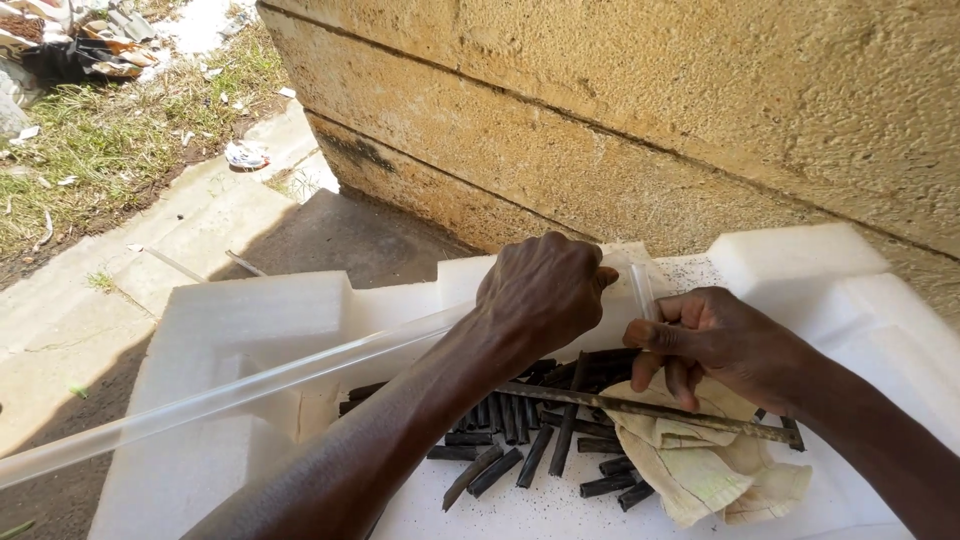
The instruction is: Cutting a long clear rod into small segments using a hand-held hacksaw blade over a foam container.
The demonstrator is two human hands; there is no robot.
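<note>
Clear plastic tube (230, 392) runs from the lower left edge up to the left hand (540, 292), which is curled around its end in a closed fist, knuckles up, the fingers hidden underneath. Just right of it the right hand (715, 340) pinches a short clear tube piece (641, 290) between thumb and forefinger, holding it nearly upright; the other fingers are loosely bent and spread below. The two hands are near each other but I cannot tell whether the long tube and the short piece touch, since the left fist covers the meeting point.

Both hands hang over a white foam tray (260, 310) with raised blocks at its corners. On the tray floor, under the left forearm, lies a scatter of short black tube pieces (510, 440), some side by side, some crossed. A long, dark, rusty metal bar (640, 408) lies across them, reaching right beneath the right hand. A crumpled cream cloth (700, 465) sits below the right hand, under the bar's right part. Behind the tray stands a stone wall (640, 110); grass (90, 140) and a concrete path (200, 230) lie to the left.
</note>
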